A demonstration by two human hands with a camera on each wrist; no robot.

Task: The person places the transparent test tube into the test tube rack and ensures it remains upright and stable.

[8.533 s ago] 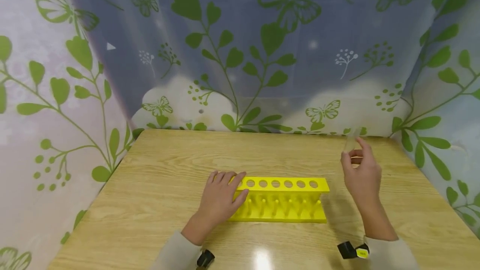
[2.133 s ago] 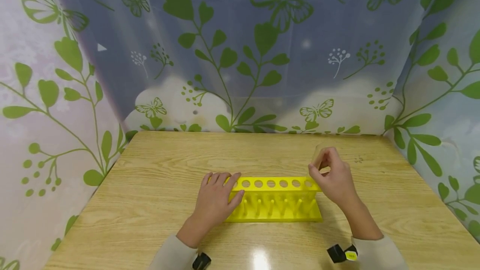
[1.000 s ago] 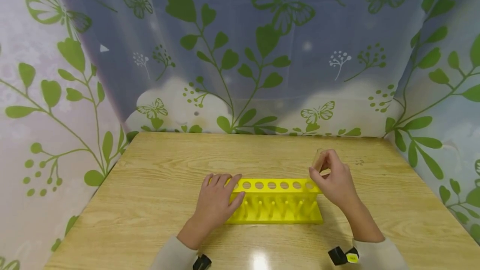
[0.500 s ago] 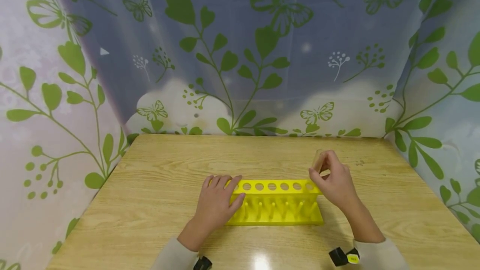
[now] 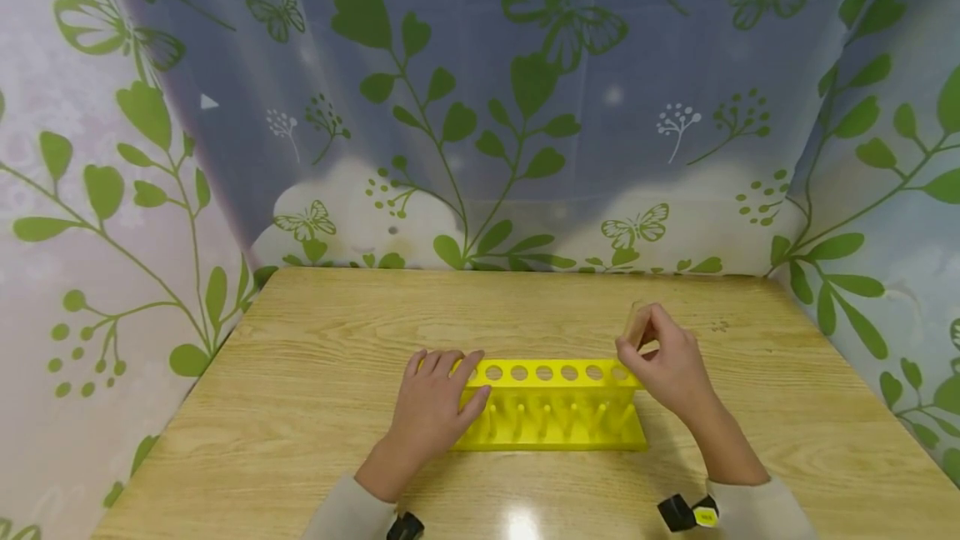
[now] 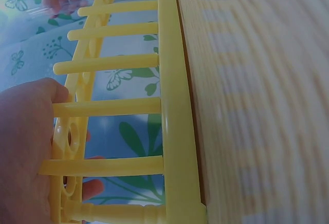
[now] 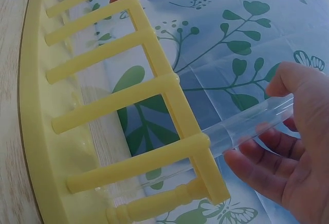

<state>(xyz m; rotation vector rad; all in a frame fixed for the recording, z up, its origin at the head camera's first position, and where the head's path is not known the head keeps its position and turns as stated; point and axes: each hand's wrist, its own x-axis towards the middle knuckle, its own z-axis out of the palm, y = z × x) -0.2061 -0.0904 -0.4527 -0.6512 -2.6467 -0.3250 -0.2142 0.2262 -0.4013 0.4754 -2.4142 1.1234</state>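
Observation:
A yellow test tube rack (image 5: 551, 440) stands upright on the wooden table, with a row of round holes along its top and pegs below. My left hand (image 5: 435, 402) grips the rack's left end; in the left wrist view its thumb lies on the near side and fingertips show behind the top bar. At the other end, my right hand (image 5: 673, 365) holds a clear test tube (image 7: 257, 124) between thumb and fingers. In the right wrist view the tube slants through the top bar near the end, and its faint lower part shows beneath.
The wooden table (image 5: 337, 315) reaches back to a blue and white curtain (image 5: 465, 148) printed with green leaves and butterflies. Similar cloth hangs on both sides. Small dark marks (image 5: 720, 325) lie on the tabletop behind the right hand. Both wrists wear black camera mounts.
Since the oldest frame, my right hand has brought the test tube from the back right to the rack's right end. Over the last second both hands stay almost still.

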